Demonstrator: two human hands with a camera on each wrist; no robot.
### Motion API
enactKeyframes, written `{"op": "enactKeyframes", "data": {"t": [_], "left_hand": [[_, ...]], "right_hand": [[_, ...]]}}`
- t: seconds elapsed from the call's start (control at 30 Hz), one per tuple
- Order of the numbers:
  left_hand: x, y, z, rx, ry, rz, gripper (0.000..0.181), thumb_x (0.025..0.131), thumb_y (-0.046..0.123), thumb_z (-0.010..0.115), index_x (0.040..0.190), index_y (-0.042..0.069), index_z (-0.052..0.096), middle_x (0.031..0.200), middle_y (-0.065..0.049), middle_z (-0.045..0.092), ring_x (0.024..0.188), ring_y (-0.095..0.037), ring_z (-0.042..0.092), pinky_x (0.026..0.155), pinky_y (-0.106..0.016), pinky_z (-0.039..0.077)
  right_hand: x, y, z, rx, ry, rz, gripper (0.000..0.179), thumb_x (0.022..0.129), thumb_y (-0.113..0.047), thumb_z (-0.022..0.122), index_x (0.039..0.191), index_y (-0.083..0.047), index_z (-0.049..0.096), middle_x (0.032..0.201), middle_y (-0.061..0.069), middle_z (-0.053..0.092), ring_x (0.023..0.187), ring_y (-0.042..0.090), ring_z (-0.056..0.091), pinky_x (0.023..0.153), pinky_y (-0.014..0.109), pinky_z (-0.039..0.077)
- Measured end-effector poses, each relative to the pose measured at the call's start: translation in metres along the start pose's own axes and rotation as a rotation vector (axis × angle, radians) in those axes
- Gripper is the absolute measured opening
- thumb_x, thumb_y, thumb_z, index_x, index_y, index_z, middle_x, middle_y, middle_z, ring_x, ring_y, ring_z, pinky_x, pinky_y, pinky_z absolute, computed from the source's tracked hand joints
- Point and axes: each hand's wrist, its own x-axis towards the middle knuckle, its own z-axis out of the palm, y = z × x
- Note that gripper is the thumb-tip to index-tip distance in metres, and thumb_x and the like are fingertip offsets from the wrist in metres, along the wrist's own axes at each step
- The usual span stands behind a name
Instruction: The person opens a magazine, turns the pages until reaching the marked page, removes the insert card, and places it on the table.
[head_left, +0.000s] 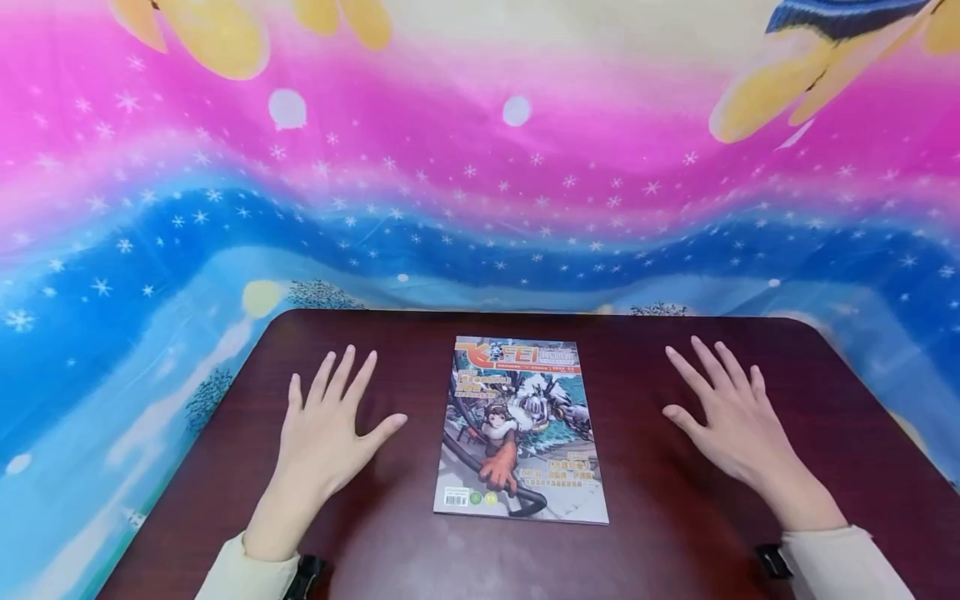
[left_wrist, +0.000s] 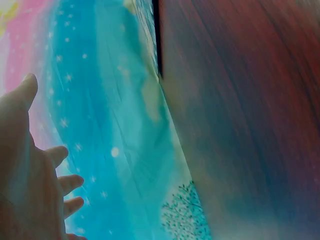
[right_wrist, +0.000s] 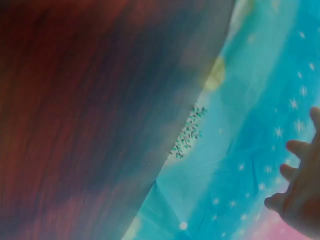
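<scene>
A magazine (head_left: 521, 429) with an illustrated cover lies face up on the dark wooden table (head_left: 637, 550), its title towards the far edge. To its left is my left hand (head_left: 326, 442), fingers spread and back upward, touching nothing. My right hand (head_left: 738, 425) is held the same way on the other side, apart from the magazine. In the left wrist view the left hand (left_wrist: 30, 165) shows at the left border with fingers extended. The right wrist view catches part of the right hand (right_wrist: 300, 185) at the right border. Neither wrist view includes the magazine.
A colourful printed cloth (head_left: 480, 183) in pink and blue with snowflakes hangs behind the table and along its sides. The table's far edge has rounded corners. Black straps (head_left: 303, 577) sit at both wrists, by light sleeves (head_left: 843, 558).
</scene>
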Motion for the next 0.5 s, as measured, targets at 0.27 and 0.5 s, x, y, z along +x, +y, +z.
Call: {"op": "enactKeyframes", "data": {"t": [0.27,0.5], "left_hand": [[0.004,0.008,0.001,0.053,-0.044,0.075,0.092,0.085,0.079,0.047,0.158,0.026,0.028,0.163,-0.008,0.023,0.15,-0.031,0.013,0.116,-0.062,0.003],[0.005,0.011,0.007,0.07,-0.01,0.17,0.092,0.083,0.079,0.051,0.156,0.027,0.033,0.16,-0.007,0.03,0.148,-0.03,0.022,0.115,-0.063,0.011]], "right_hand": [[0.003,-0.009,0.0,-0.025,0.007,-0.113,0.075,0.093,-0.052,0.061,0.157,-0.026,0.03,0.164,0.008,0.018,0.15,0.033,0.009,0.116,0.063,0.003],[0.004,-0.013,0.0,-0.002,-0.015,-0.164,0.075,0.093,-0.048,0.064,0.157,-0.028,0.03,0.164,0.008,0.018,0.15,0.032,0.009,0.117,0.06,0.004]]}}
